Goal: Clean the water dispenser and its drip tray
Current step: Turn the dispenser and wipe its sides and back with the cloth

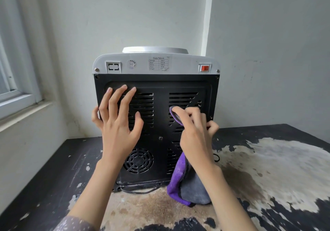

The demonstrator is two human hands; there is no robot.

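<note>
The water dispenser (157,82) stands on the table with its black vented back panel facing me and a white top with a red switch. My left hand (118,121) lies flat with spread fingers on the left vents of the panel. My right hand (195,134) grips a purple and grey cloth (187,186) and presses a wrapped part of it against the right vents. The rest of the cloth hangs down to the tabletop. The drip tray is hidden on the far side.
The worn black table (267,168) has large patches of peeled paint. A black power cord (141,190) lies at the dispenser's base. A window sill (21,109) is at the left, and white walls close in behind.
</note>
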